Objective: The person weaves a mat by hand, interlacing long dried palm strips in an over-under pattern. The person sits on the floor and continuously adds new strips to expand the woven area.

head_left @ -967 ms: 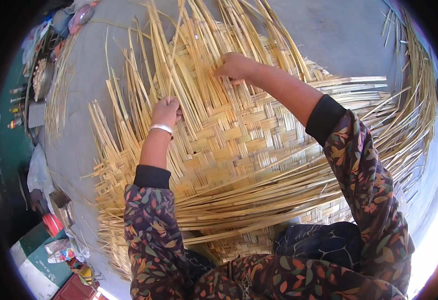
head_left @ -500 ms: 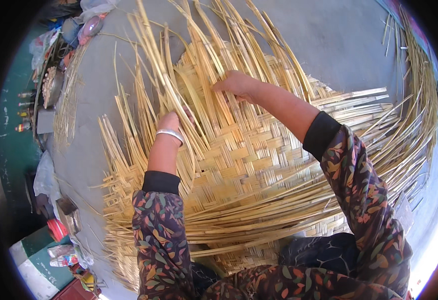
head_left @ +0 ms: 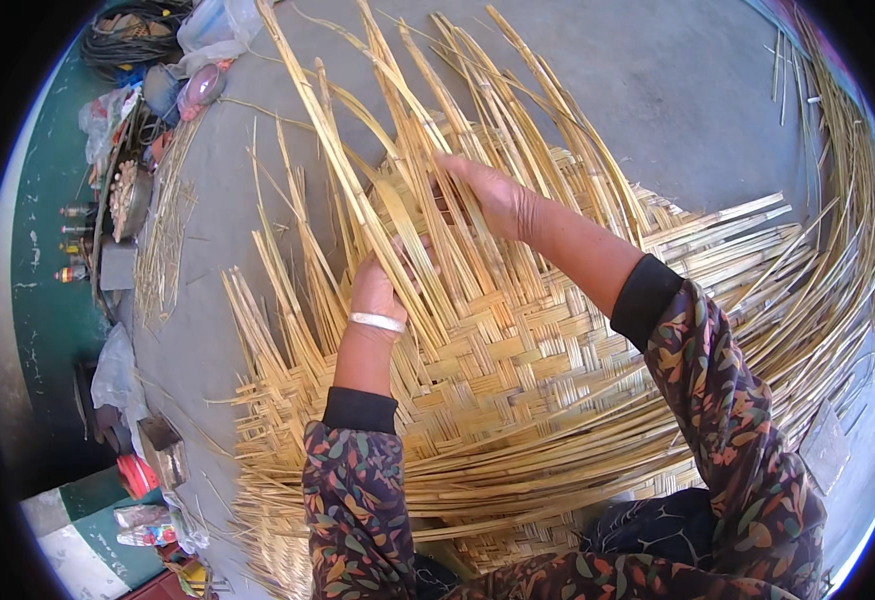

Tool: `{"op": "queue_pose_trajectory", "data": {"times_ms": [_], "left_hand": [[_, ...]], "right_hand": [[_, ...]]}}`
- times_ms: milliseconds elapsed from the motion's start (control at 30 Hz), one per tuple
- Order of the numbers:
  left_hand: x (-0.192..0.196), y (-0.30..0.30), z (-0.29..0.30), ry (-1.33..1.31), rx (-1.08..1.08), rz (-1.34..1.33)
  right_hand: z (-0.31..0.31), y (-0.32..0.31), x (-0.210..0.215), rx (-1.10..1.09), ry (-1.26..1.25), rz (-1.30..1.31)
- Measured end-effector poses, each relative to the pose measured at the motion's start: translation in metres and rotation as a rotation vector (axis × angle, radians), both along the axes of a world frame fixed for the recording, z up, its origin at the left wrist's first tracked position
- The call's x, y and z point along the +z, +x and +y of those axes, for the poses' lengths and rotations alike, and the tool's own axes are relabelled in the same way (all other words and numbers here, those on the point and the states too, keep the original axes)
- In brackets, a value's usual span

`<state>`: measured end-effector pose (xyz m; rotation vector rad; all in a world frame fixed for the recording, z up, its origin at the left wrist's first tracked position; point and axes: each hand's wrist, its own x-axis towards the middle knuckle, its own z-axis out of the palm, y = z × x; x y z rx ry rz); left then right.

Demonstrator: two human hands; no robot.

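A smooth grey floor [head_left: 678,110] meets a scuffed green wall [head_left: 43,230] at left, edged by a pale band [head_left: 6,265]. Coiled black cable [head_left: 133,45] and a translucent plastic bag [head_left: 220,32] lie along the wall; a dark gap [head_left: 53,420] interrupts its paintwork. Bright light [head_left: 873,540] rims the lower right.

The mat [head_left: 528,345] is straw-yellow, the cuffs [head_left: 360,409] black, the dark sleeves [head_left: 718,400] printed with orange-and-green leaves.
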<state>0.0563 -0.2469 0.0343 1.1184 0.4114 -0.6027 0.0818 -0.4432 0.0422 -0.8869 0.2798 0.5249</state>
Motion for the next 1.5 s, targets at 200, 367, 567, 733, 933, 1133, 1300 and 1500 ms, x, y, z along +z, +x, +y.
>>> {"op": "queue_pose_trajectory", "data": {"times_ms": [200, 367, 567, 733, 933, 1133, 1300, 1500], "left_hand": [[0.003, -0.006, 0.001, -0.281, 0.058, -0.123], [0.000, -0.006, -0.004, -0.183, 0.065, -0.055], [0.003, -0.007, -0.001, -0.091, 0.148, 0.028], [0.005, -0.005, 0.000, -0.134, 0.017, 0.066], [0.006, 0.003, 0.000, -0.045, -0.195, 0.022], [-0.001, 0.003, 0.016, -0.001, -0.373, 0.115], [0.001, 0.000, 0.004, 0.061, -0.410, 0.089], [-0.013, 0.004, 0.020, 0.002, -0.468, -0.025]], "right_hand": [[0.003, 0.000, 0.027, -0.032, 0.330, -0.100], [0.008, 0.015, 0.003, 0.202, 0.118, 0.057], [0.010, 0.011, 0.020, 0.189, 0.185, -0.034], [0.012, 0.002, 0.036, 0.210, 0.286, -0.038], [0.010, 0.010, 0.015, 0.101, 0.176, 0.036], [0.016, 0.014, 0.013, 0.084, -0.292, -0.121], [0.001, 0.025, 0.009, -0.054, -0.230, -0.220], [0.008, 0.036, 0.029, -0.082, 0.008, -0.240]]}}
